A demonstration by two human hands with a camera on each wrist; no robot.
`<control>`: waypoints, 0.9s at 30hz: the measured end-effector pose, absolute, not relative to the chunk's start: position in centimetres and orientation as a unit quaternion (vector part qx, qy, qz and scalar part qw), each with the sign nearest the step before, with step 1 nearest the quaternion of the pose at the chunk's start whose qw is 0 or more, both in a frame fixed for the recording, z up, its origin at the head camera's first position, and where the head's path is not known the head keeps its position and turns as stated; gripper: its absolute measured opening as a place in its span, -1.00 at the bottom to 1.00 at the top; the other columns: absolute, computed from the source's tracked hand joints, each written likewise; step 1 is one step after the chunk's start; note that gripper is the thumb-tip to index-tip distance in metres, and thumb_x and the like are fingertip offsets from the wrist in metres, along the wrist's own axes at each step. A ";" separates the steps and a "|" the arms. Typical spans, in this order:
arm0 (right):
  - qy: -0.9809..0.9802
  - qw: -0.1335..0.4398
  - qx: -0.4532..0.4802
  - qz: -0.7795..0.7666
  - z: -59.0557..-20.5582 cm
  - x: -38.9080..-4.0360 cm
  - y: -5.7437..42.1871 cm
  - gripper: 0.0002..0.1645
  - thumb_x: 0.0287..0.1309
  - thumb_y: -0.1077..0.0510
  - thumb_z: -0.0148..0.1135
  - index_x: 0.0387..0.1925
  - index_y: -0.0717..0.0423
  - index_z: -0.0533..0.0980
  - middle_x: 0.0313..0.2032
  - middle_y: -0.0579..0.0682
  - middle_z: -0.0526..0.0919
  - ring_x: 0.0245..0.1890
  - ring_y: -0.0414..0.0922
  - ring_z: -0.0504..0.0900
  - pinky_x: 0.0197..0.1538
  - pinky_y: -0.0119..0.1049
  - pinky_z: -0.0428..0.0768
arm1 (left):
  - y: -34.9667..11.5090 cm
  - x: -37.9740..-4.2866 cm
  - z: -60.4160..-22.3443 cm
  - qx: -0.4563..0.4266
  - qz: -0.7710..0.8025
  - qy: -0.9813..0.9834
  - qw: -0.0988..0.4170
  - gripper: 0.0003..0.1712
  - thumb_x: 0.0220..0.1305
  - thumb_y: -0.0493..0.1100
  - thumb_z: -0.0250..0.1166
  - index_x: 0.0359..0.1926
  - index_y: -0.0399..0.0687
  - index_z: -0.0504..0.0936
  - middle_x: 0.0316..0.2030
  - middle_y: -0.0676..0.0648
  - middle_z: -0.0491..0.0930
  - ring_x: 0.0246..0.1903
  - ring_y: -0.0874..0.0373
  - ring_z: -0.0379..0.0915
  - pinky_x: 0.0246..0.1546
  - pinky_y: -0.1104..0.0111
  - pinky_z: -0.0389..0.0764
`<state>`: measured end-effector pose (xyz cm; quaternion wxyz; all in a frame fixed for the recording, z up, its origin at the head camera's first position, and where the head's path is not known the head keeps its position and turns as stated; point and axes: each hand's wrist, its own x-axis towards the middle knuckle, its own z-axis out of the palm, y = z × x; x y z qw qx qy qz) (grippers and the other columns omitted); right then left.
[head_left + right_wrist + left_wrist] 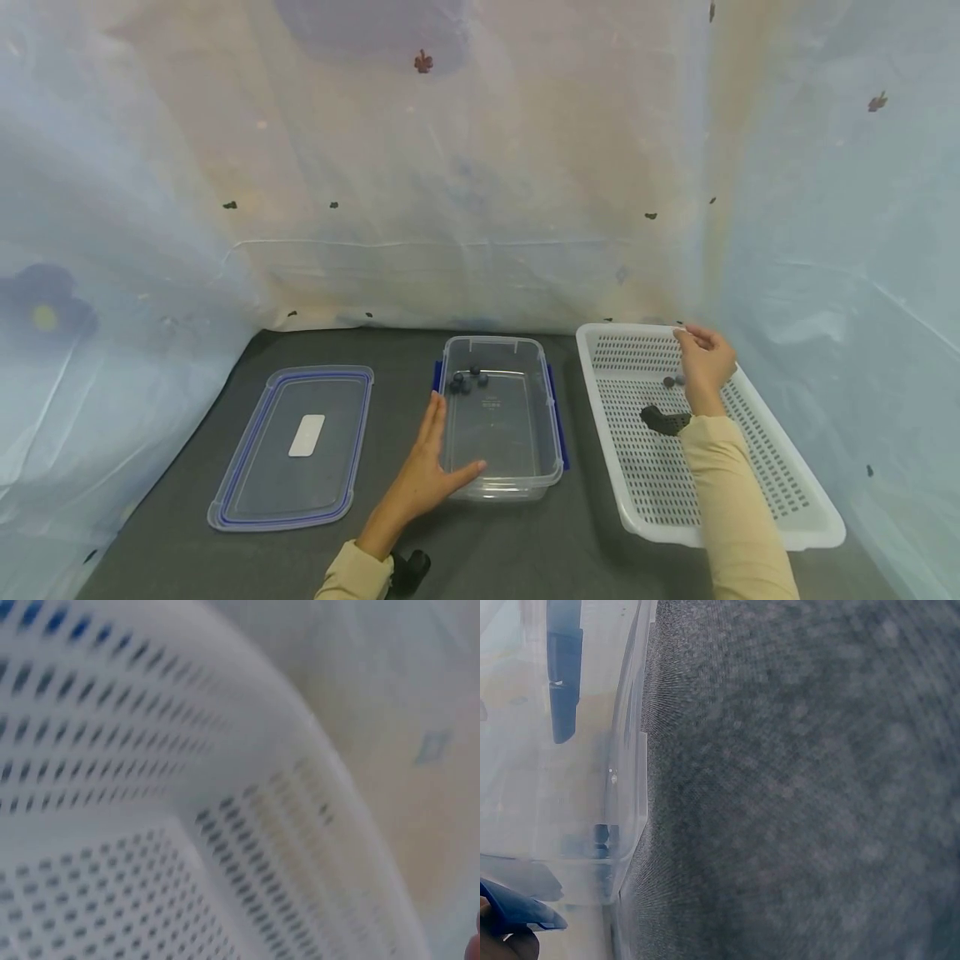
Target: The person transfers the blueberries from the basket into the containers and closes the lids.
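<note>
My left hand (422,482) lies along the near left side of a clear plastic container (491,442), fingers straight and thumb spread. In the left wrist view a fingertip (521,945) shows by the container's blue clip (525,911). Several blueberries (466,387) sit inside toward the far left. My right hand (707,367) is over the far end of a white perforated basket (600,400), its fingers bent and fingertips close together near the far rim. I cannot tell whether something small is between them. Two blueberries (669,382) lie in the basket below that hand.
A clear lid (341,450) with a blue seal and white label lies on the dark tabletop (405,367), left of the container. The basket stands to the container's right. Pale patterned sheeting (480,167) hangs behind and at both sides.
</note>
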<state>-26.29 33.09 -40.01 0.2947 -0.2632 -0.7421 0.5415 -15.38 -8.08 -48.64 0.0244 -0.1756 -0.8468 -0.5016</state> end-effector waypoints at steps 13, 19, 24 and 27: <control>-0.767 0.273 -0.303 0.495 -43.9 -26.8 35.3 -0.64 0.15 0.11 0.30 -0.07 0.25 0.59 -0.39 -0.16 0.53 -0.44 -0.30 0.43 -0.39 -0.45 0.39 | -8.2 -15.3 -48.8 -0.177 -0.504 -0.845 0.023 0.31 0.10 0.25 0.39 0.54 -0.08 -0.29 0.52 -0.09 -0.41 0.43 -0.18 -0.27 0.22 -0.20 0.16; -0.801 0.247 -0.299 0.455 -45.1 -26.5 35.6 -0.61 0.19 0.13 0.25 -0.02 0.32 0.57 -0.25 0.09 0.60 -0.42 -0.24 0.44 -0.41 -0.43 0.38 | -8.2 -15.3 -48.7 -0.184 -0.503 -0.844 0.027 0.31 0.10 0.24 0.40 0.53 -0.11 -0.28 0.51 -0.13 -0.40 0.43 -0.17 -0.30 0.25 -0.18 0.11; -0.815 0.218 -0.306 0.442 -46.0 -26.4 35.8 -0.60 0.21 0.14 0.20 0.00 0.35 0.55 -0.12 0.23 0.60 -0.22 -0.03 0.48 -0.29 -0.32 0.37 | -8.1 -15.5 -48.6 -0.189 -0.503 -0.843 0.033 0.31 0.10 0.23 0.40 0.53 -0.15 -0.27 0.51 -0.14 -0.39 0.43 -0.17 -0.29 0.24 -0.18 0.13; -0.821 0.204 -0.307 0.437 -46.3 -26.3 36.0 -0.63 0.19 0.19 0.20 -0.05 0.38 0.56 -0.16 0.25 0.59 -0.17 0.03 0.45 -0.24 -0.25 0.35 | -8.2 -15.5 -48.6 -0.190 -0.501 -0.844 0.033 0.31 0.10 0.23 0.40 0.53 -0.16 -0.28 0.51 -0.15 -0.40 0.43 -0.18 -0.29 0.24 -0.18 0.12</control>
